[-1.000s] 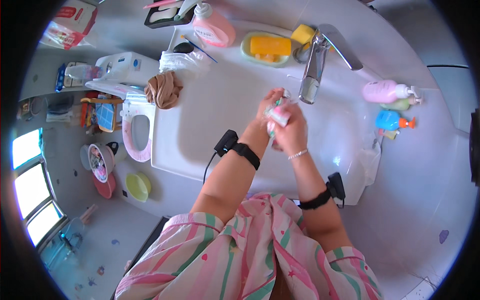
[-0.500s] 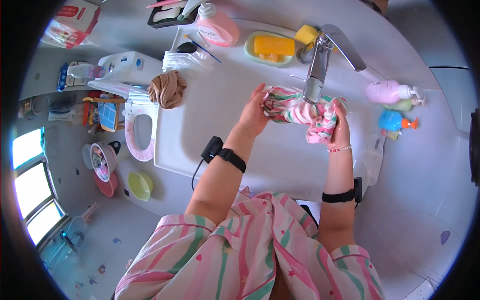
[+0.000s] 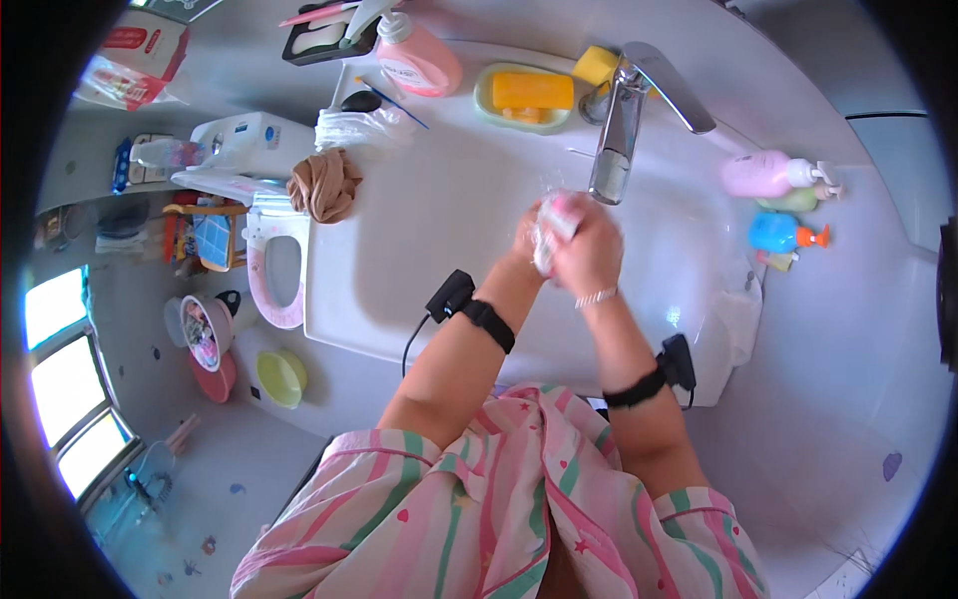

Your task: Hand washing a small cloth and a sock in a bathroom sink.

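Pink-and-white cloth point(image 3: 565, 213) was, in the head view, bunched between the left hand point(image 3: 527, 237) and right hand point(image 3: 593, 250), both clamped on it, above the white washbasin point(image 3: 429, 245) near the faucet point(image 3: 617, 135); blur hid its folds. Droplets suggested it was wet and handling was midway: it was not yet set down or spread. Crumpled brown cloth point(image 3: 324, 187) lay untouched at the rim. Leftward stood a toilet point(image 3: 274, 280) and bright window point(image 3: 70, 374).

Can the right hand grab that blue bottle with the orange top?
Probably yes: the blue bottle is off to the right, and nothing seems to block the way. But the right hand is holding the cloth, so it should let go first.
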A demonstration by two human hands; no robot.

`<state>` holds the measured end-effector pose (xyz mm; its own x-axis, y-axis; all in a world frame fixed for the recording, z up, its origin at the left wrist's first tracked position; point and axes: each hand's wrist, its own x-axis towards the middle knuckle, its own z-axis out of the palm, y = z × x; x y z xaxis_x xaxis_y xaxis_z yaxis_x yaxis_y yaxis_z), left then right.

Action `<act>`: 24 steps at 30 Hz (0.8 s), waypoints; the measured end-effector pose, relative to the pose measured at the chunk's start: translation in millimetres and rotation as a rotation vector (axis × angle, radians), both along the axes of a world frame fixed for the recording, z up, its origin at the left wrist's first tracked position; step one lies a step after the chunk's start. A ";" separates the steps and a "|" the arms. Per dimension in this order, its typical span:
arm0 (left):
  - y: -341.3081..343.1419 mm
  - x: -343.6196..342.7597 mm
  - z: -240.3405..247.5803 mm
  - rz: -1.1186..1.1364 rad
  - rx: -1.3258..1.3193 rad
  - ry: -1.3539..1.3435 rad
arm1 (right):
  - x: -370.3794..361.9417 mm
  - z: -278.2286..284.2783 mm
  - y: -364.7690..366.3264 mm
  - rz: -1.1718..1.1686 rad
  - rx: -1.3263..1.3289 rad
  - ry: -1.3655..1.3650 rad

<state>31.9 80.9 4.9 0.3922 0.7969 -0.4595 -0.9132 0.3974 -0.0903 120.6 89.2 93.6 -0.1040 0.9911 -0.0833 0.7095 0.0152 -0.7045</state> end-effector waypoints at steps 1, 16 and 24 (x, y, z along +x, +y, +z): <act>-0.6 9.1 24.6 -0.052 0.003 0.429 | 8.6 -7.2 21.0 -0.089 -0.226 -0.088; -22.3 -92.2 46.5 -0.691 0.174 1.000 | 56.0 -27.6 85.6 -0.194 -0.505 0.903; -14.0 -69.6 43.8 -0.047 0.144 0.430 | 33.5 -55.7 35.2 -0.196 -0.877 1.521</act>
<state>-37.7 66.9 48.7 0.2273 0.8505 -0.4743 -0.8364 0.4200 0.3523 154.1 124.4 37.9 -0.4843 0.7182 -0.4996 -0.5769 -0.6915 -0.4349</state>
